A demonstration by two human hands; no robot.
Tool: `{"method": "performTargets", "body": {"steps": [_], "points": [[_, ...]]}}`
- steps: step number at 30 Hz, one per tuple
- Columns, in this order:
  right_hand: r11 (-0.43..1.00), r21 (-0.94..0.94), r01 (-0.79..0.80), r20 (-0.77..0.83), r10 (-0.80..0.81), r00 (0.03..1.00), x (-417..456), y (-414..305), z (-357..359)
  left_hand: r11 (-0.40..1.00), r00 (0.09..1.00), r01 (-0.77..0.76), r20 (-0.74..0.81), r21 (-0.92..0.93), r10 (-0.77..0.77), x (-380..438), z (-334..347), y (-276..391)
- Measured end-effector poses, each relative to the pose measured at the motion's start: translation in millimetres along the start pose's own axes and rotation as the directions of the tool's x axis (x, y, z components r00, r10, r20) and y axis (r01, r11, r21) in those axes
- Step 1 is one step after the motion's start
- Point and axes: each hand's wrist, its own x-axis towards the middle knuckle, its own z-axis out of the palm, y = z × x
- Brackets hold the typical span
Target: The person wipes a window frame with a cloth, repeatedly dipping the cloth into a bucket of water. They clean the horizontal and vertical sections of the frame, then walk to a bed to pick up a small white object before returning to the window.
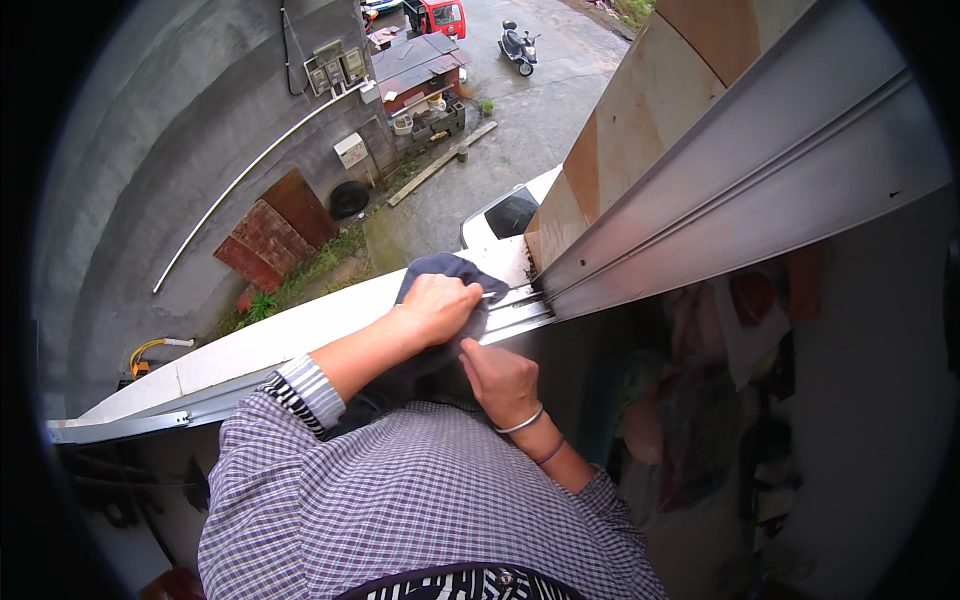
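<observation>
My left hand [439, 307] is closed over a dark grey cloth [439, 264], pressing it on the metal window track [517, 311] near the frame's corner. A thin, light-coloured strip shows beside my left thumb; I cannot tell whether it is a tool or part of the track. Curled into a fist, my right hand [504, 379] is just inside the track, its thumb and fingers at the cloth's lower edge. What lies within its fingers is hidden. A bangle circles my right wrist. Outside the track runs a white tiled sill [247, 341].
An upright metal window frame [720, 180] rises on the right beside a tiled outer wall [637, 142]. Beyond the sill is a drop to a paved yard with a white vehicle [517, 210] and a scooter [519, 49]. Hanging bags [750, 322] fill the dim room at right.
</observation>
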Motion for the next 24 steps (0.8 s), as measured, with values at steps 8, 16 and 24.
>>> {"method": "performTargets", "body": {"steps": [8, 16, 24], "points": [[0.963, 0.263, 0.057, 0.084, -0.082, 0.993, -2, -6, 5, 0.998, 0.992, -0.045, -0.114, 0.035, 0.049, -29, -4, -1], [0.966, 0.257, 0.012, 0.089, -0.036, 0.995, -8, -6, 10, 0.980, 0.988, -0.149, 0.057, 0.128, 0.143, 21, 6, 28], [0.968, 0.241, 0.065, 0.042, -0.077, 0.996, -11, -6, 14, 0.989, 0.983, -0.126, -0.121, 0.076, 0.135, 48, 27, 46]]}}
